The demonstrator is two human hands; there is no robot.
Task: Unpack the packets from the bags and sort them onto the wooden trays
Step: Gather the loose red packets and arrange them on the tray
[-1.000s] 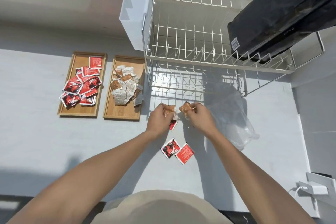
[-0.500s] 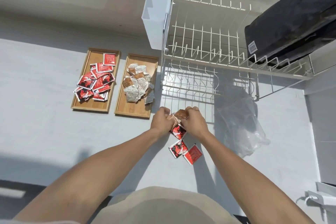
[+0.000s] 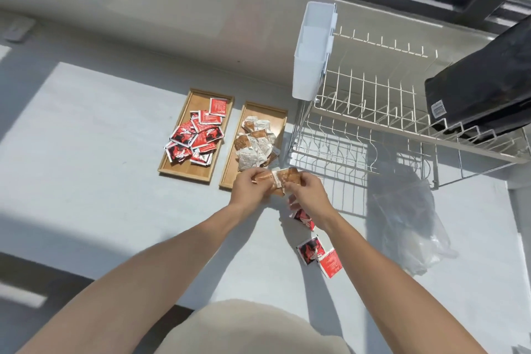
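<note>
Two wooden trays lie side by side on the white counter. The left tray (image 3: 168, 171) holds several red packets (image 3: 198, 135). The right tray (image 3: 228, 178) holds several brown and white packets (image 3: 255, 144). My left hand (image 3: 248, 188) and my right hand (image 3: 306, 194) meet just in front of the right tray, both gripping brown packets (image 3: 283, 177) between them. A red packet (image 3: 303, 217) shows under my right wrist; whether the hand holds it I cannot tell. Two more red packets (image 3: 319, 256) lie on the counter nearer to me.
A crumpled clear plastic bag (image 3: 413, 224) lies on the counter to the right. A white wire dish rack (image 3: 373, 123) with a white cutlery holder (image 3: 313, 52) stands behind it. A black bag (image 3: 482, 89) rests on the rack. A window frame runs along the top.
My hands came together with the brown packets and moved left to the right tray's front edge. The view has tilted up and shows the window.
</note>
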